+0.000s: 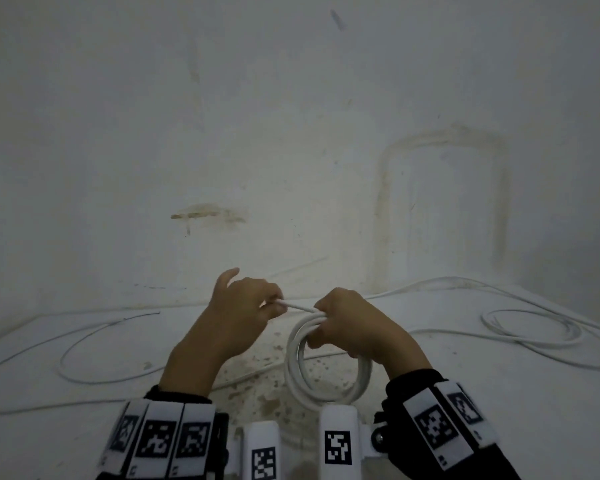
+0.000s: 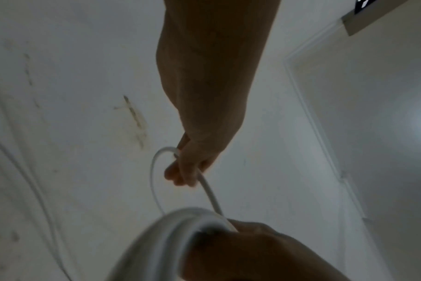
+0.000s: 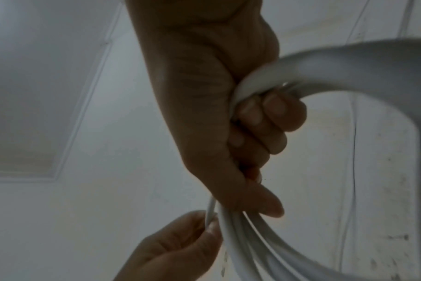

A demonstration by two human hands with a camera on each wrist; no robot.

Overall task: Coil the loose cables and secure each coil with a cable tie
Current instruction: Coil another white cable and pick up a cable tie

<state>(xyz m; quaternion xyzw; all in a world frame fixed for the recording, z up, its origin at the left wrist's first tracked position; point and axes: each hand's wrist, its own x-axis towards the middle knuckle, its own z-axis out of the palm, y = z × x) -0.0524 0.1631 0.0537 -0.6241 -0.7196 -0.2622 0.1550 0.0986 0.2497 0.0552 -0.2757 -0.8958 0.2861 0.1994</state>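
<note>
**Right hand anchors the coil while the left feeds in the next turn**

The right hand [image 1: 347,320], just right of centre in the head view, is fisted round the top of a white cable coil [image 1: 326,368]; its fingers [image 3: 272,121] wrap several turns at once. That full-fist grip reads as the anchor: it keeps the stacked loops from springing apart, and the ring hangs below the fist toward the bottom centre of the frame.

The left hand [image 1: 246,306], just left of it, pinches a single white strand [image 1: 298,306] between thumb and fingertips, the other fingers loosely curled. The strand runs short and fairly straight across the small gap into the right fist. In the left wrist view it curves out of the left hand [image 2: 192,165] in a thin loop before reaching the coil [image 2: 171,228], so the light pinch looks meant to guide the cable into the next turn, not to bear weight.

Outward, the unwound white cable [image 1: 94,341] lies in wide slack curves over the pale, speckled floor at lower left, and more loose white cable loops [image 1: 534,327] rest at the right edge, well apart from the hands. A stained wall [image 1: 291,133] fills the upper frame. No cable tie can be made out, so winding seems unfinished and tying not yet begun.
</note>
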